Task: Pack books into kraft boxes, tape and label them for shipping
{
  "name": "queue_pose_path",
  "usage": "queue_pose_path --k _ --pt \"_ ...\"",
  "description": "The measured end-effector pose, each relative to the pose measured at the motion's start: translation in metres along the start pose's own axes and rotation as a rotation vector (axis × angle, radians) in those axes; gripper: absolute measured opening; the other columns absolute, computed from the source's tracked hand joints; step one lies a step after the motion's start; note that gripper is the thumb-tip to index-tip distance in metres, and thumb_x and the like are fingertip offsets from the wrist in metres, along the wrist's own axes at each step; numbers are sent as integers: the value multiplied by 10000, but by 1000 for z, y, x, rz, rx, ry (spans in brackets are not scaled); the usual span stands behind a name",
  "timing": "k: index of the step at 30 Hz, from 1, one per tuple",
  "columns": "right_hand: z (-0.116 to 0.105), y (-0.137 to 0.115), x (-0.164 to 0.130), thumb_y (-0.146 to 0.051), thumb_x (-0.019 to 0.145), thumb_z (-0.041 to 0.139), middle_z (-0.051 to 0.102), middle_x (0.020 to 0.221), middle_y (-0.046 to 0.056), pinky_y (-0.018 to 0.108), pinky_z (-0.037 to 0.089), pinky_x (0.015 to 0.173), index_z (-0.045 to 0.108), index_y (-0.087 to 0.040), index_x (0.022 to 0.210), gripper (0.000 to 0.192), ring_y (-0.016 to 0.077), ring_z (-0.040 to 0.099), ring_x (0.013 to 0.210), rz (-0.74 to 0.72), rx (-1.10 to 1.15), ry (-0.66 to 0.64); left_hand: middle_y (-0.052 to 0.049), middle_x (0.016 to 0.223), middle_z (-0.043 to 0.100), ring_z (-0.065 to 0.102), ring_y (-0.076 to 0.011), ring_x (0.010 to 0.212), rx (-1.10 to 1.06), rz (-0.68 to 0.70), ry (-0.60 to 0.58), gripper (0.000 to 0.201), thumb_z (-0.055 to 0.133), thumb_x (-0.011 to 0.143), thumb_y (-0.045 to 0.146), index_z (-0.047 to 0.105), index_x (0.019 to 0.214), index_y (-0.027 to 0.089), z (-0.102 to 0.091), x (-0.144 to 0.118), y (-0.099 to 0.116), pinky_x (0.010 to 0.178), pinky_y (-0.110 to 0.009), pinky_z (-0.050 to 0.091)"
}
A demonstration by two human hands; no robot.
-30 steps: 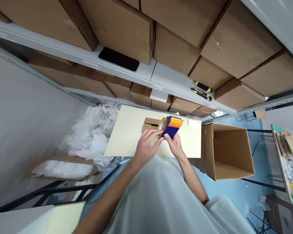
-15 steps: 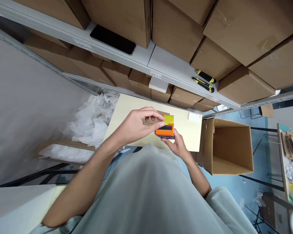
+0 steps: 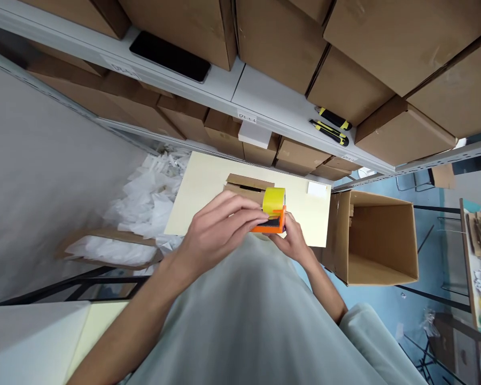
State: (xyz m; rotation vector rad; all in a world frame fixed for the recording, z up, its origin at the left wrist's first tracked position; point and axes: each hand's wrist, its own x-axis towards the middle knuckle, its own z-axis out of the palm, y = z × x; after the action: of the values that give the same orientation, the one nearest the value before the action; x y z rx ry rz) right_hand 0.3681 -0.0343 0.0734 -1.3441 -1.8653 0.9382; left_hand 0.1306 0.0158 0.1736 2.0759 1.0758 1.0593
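Observation:
An orange tape dispenser (image 3: 269,229) with a yellow roll of tape (image 3: 274,200) is held over the near part of the cream tabletop (image 3: 202,184). My right hand (image 3: 293,239) grips its right end, with some fingers hidden behind it. From the left, my left hand (image 3: 218,227) reaches across its front, fingers together and tips on the dispenser beside the roll. Whether a strip of tape is between those fingertips is hidden. Just beyond my left hand lies a small brown cardboard box (image 3: 246,187), partly covered by the hand and roll.
A large open carton (image 3: 380,238) stands right of the table. Overhead, a grey shelf (image 3: 270,96) holds cartons, a black phone (image 3: 170,56) and two utility knives (image 3: 331,131). White packing material (image 3: 144,198) is heaped at left; a white slip (image 3: 316,189) lies on the table.
My left hand has turned and come down over the dispenser's front, its fingers now closer together. The dispenser has tilted, showing more of the yellow roll. More of the small box shows.

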Motion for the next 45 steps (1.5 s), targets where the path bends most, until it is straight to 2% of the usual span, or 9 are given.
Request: queue_pose_path --k 5,10,14,17,20,24,28,35,45 --pt "-15 6 -5 -357 1034 665 693 949 71 454 604 912 623 -279 994 97 288 672 975 -135 -72 -69 9 993 830 757 -231 869 44 6 41 251 655 1059 280 839 1113 443 -6 -15 19 811 -405 671" --pt "-28 10 -7 -413 1042 658 722 1004 96 527 599 985 639 -277 1106 152 327 686 1043 -171 -82 -175 19 1070 851 754 -215 868 66 162 195 604 716 952 27 754 1400 430 -11 -20 26 746 -377 668" --pt "-29 11 0 -441 1086 604 711 941 82 512 604 960 635 -273 1088 170 310 682 998 -142 -123 -258 18 1055 848 752 -232 819 72 73 262 724 759 934 35 700 1496 487 -21 -32 23 678 -417 650" --pt "-24 10 10 -446 1108 579 705 906 73 473 596 938 626 -269 1023 203 291 671 964 -115 -155 -291 44 1032 841 739 -221 779 63 -57 337 683 790 917 45 751 1406 520 -31 -45 11 664 -424 625" --pt "-18 7 27 -498 1064 659 712 902 69 435 581 907 628 -261 987 251 274 652 911 -32 -206 -335 58 948 827 739 -193 779 26 -245 442 379 821 924 104 852 1115 429 -33 -52 -17 678 -387 605" --pt "-10 9 68 -594 967 726 677 813 43 383 539 800 645 -251 920 356 247 608 787 95 -314 -473 27 896 815 731 -177 807 -228 -702 593 37 834 922 287 842 886 289 -14 -55 -88 716 -344 608" --pt "1 18 119 -717 981 681 711 800 51 345 455 698 701 -233 921 488 219 589 693 227 -394 -593 -6 824 787 659 -158 725 -561 -1064 675 197 873 783 394 836 863 217 15 -62 -161 695 -336 620" --pt "21 45 178 -813 971 650 655 681 -11 297 363 600 752 -220 952 601 163 544 598 431 -425 -730 -48 916 813 708 -184 823 -636 -1189 705 291 851 770 456 841 921 207 46 -66 -222 692 -304 627" --pt "52 56 206 -846 931 660 655 674 -2 288 392 591 677 -206 802 653 147 578 584 583 -430 -792 -50 838 791 611 -129 692 -764 -1383 610 291 827 740 410 856 907 173 82 -83 -295 611 -249 539"
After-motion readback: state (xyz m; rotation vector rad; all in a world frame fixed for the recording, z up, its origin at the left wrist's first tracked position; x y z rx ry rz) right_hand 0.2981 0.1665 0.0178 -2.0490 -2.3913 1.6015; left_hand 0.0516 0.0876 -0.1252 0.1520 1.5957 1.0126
